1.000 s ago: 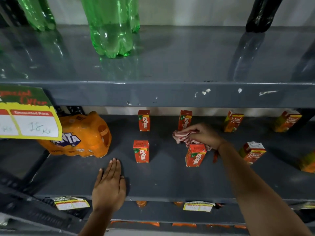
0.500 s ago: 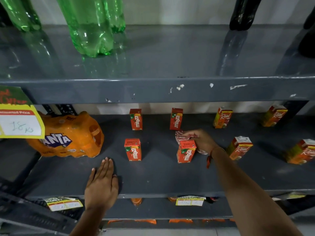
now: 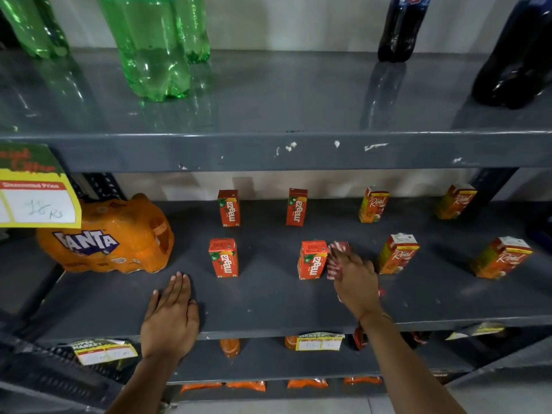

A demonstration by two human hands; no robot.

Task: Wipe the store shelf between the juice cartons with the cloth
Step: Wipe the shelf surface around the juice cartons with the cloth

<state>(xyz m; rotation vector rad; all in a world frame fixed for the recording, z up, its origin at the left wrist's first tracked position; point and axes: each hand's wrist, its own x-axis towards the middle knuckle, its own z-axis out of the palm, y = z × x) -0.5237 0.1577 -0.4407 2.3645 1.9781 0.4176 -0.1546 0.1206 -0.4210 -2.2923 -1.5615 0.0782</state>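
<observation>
The grey middle shelf (image 3: 268,300) holds small juice cartons in two rows. My right hand (image 3: 355,279) presses a red-and-white cloth (image 3: 337,258) onto the shelf, in the gap between a front red Maaza carton (image 3: 312,259) and a front Real carton (image 3: 397,254). The cloth touches the Maaza carton's right side and is mostly hidden under my fingers. My left hand (image 3: 170,318) lies flat, palm down, on the shelf near its front edge, holding nothing. Another front Maaza carton (image 3: 224,258) stands to the left.
A shrink-wrapped orange Fanta pack (image 3: 107,237) lies at the shelf's left. Back-row cartons (image 3: 295,207) stand near the wall. Green bottles (image 3: 152,46) and dark bottles (image 3: 400,25) stand on the shelf above. A yellow price tag (image 3: 35,201) hangs at left.
My right hand has dragged the cloth from behind the front Maaza carton round to its right side and toward the shelf front. My left hand has stayed flat in place.
</observation>
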